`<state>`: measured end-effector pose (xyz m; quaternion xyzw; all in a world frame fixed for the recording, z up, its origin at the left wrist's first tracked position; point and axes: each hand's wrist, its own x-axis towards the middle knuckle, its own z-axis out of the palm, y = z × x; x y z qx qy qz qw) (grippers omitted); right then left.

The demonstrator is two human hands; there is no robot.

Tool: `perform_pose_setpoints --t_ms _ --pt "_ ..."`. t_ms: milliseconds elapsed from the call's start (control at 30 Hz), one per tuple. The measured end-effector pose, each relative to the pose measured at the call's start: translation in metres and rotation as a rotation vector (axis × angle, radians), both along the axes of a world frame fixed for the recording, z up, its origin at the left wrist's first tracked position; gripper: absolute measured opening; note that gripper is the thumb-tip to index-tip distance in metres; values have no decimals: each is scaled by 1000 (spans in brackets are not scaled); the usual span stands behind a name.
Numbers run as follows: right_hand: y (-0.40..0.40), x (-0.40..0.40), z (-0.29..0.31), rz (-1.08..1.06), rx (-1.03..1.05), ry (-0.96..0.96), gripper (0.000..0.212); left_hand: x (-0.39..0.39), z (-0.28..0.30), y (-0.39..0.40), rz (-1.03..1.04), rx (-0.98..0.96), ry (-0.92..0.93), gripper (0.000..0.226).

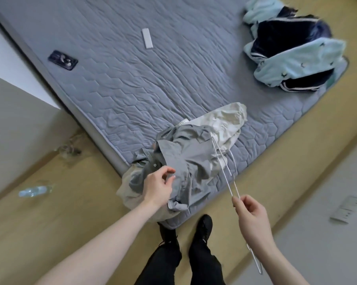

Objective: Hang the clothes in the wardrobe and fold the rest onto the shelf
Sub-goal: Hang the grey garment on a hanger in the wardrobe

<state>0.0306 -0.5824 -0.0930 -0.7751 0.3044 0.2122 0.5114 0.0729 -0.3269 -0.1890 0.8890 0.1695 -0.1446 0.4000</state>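
Two hands, left (158, 186) on grey shirt (185, 161), right (250, 214) pinching hanger (224, 171)

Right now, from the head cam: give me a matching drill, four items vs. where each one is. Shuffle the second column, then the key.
Things:
1. wire hanger
2. grey shirt
3. phone
4. plastic bottle

Places:
A. on the floor
B. far part of the mattress
C. pinched in the right hand
D. near mattress corner, by the left hand

Pairs: 1-C, 2-D, 3-B, 4-A
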Motion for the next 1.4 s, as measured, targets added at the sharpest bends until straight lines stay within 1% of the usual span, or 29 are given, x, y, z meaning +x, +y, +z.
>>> perform_pose_setpoints --t_ms 67,133,200,233,333,400,500,567,600,633,700,733,767,833,900,967,1000,1033,1100,1133,1167,1200,1233,1267,1300,1333,1400 --pt "9 2 33 39 24 -55 39 -11 53 1 55 -42 -88 10" --pt "19 2 65 100 42 -112 31 -22 103 0 152 -101 -167 13" --pt "29 2 93 203 61 -137 19 -32 146 -3 293 -165 -191 16" --pt "34 3 105 259 70 -131 17 -34 163 -5 367 -205 -187 17" --pt "44 6 131 449 104 -129 37 -37 207 -14 580 -405 -149 18" --pt "47 10 143 581 122 -137 51 -37 231 -22 676 -523 -165 17" --pt "44 25 167 732 198 -164 76 -36 263 -46 730 -647 -192 15" --pt "39 38 183 762 306 -178 82 -33 284 -69 709 -644 -237 15" --pt "36 45 189 766 310 -211 80 -30 296 -81 687 -633 -270 14" --pt "33 51 194 769 272 -262 72 -28 307 -91 666 -627 -312 14" --pt "25 65 200 727 186 -346 43 -23 323 -104 650 -651 -394 12" --pt "20 72 203 697 181 -371 29 -21 328 -106 643 -664 -422 12" --pt "16 78 208 681 196 -393 19 -20 331 -105 634 -672 -438 13" --pt "10 90 220 698 260 -422 13 -18 335 -100 636 -705 -448 16" --pt "7 98 234 764 357 -409 10 -20 340 -97 676 -773 -440 20" --pt "6 107 247 815 450 -408 11 -25 343 -95 706 -855 -447 24" --pt "7 112 253 830 491 -412 14 -29 342 -94 703 -849 -453 28" --pt "8 116 259 837 540 -407 17 -33 339 -92 676 -777 -464 32" --pt "12 122 271 853 629 -371 17 -38 322 -90 550 -484 -453 37" --pt "13 124 275 865 657 -357 16 -39 316 -92 473 -331 -424 30" --pt "15 126 280 878 677 -353 16 -38 307 -95 389 -200 -395 19" --pt "17 128 285 897 693 -352 16 -37 298 -99 319 -64 -368 13" --pt "18 130 289 912 710 -348 15 -35 287 -101 289 52 -340 14" --pt "18 133 295 919 727 -344 14 -34 280 -100 302 123 -311 14" --pt "17 138 299 913 729 -345 13 -33 267 -96 362 141 -301 16" --pt "15 144 304 905 715 -353 12 -33 258 -89 422 137 -307 19" --pt "8 158 310 900 670 -388 13 -35 265 -78 479 95 -312 22"
